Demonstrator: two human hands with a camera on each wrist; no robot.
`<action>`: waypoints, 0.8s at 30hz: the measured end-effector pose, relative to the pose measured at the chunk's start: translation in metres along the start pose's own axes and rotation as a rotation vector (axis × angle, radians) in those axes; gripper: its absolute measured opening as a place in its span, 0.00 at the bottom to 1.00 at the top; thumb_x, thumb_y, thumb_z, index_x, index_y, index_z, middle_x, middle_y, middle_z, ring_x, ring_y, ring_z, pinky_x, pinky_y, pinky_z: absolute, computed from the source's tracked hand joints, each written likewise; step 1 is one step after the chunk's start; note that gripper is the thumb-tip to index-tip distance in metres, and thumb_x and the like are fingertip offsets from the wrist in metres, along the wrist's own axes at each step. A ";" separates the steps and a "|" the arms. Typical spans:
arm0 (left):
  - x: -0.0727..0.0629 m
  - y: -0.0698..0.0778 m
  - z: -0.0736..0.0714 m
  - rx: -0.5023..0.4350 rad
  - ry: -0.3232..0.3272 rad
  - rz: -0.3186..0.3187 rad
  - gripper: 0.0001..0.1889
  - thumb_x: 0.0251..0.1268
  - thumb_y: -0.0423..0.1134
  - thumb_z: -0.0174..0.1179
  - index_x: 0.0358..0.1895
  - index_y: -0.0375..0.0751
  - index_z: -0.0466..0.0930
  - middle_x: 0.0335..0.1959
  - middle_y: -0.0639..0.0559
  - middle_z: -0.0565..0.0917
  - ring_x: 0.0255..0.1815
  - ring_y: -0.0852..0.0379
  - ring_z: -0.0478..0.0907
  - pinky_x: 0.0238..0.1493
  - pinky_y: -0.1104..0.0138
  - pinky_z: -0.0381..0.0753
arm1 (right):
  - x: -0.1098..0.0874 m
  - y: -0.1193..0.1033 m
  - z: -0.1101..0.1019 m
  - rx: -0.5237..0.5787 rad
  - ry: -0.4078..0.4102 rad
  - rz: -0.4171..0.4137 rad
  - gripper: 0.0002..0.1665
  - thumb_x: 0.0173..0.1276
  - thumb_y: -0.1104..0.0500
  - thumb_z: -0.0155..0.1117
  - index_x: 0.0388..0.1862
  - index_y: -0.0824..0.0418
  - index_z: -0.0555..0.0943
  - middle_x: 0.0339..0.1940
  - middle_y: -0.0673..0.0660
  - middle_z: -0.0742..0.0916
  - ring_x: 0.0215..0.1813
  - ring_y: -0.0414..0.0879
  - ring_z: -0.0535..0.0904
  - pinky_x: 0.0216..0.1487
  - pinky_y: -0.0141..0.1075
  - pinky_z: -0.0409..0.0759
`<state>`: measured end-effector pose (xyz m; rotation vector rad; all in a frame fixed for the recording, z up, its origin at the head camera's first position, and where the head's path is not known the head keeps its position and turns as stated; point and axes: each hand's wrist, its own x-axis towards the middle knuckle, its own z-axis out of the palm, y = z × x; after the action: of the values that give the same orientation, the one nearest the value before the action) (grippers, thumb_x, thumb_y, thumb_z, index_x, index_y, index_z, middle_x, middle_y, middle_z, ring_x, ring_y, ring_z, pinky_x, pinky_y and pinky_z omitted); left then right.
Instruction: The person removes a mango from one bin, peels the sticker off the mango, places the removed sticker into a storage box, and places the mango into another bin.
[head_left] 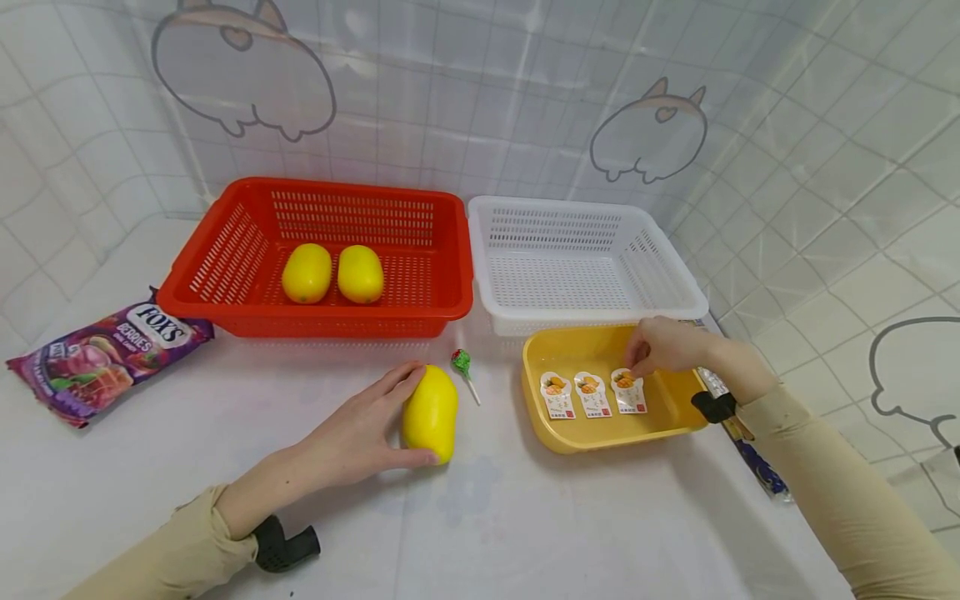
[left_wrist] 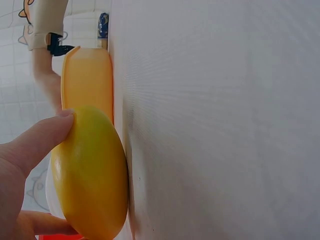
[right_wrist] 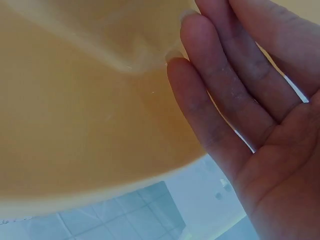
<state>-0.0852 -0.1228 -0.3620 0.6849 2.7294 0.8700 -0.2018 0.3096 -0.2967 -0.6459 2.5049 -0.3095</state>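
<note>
In the head view, a yellow mango [head_left: 431, 414] lies on the white table surface. My left hand [head_left: 358, 433] holds it from the left, thumb at the near end and fingers at the far end; the left wrist view shows the same grip on the mango [left_wrist: 90, 172]. Over the yellow tub [head_left: 542, 433] my right hand [head_left: 670, 343] reaches in, fingertips at the top edge of the rightmost mango-print label [head_left: 628, 395]. Two similar labels, a left one [head_left: 557, 396] and a middle one [head_left: 592, 395], lie beside it. Whether thumb and index finger pinch the label is hidden.
Two more mangoes [head_left: 334, 273] sit in a red basket [head_left: 341, 321] at the back left. Right of it stands a white basket [head_left: 592, 315]. A lollipop [head_left: 462, 364] lies between mango and tub, a purple candy bag [head_left: 112, 354] at far left. Another packet [head_left: 761, 467] is partly hidden behind the tub.
</note>
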 end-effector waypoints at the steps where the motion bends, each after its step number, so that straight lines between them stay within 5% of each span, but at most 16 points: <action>1: 0.000 0.000 0.000 0.000 0.001 0.001 0.59 0.51 0.67 0.70 0.78 0.33 0.55 0.79 0.40 0.57 0.77 0.39 0.59 0.72 0.43 0.64 | 0.000 0.001 0.001 -0.004 0.003 -0.001 0.03 0.62 0.63 0.73 0.30 0.60 0.86 0.27 0.48 0.86 0.31 0.41 0.77 0.38 0.32 0.81; 24: 0.000 0.000 -0.001 -0.013 -0.008 -0.004 0.59 0.51 0.69 0.69 0.78 0.34 0.54 0.80 0.41 0.56 0.77 0.38 0.59 0.72 0.42 0.64 | 0.004 0.005 0.006 -0.080 -0.005 -0.006 0.05 0.59 0.68 0.72 0.29 0.61 0.84 0.25 0.48 0.82 0.31 0.42 0.74 0.36 0.33 0.77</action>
<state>-0.0853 -0.1230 -0.3612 0.6781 2.7149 0.8821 -0.2034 0.3108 -0.3051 -0.6843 2.5221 -0.2108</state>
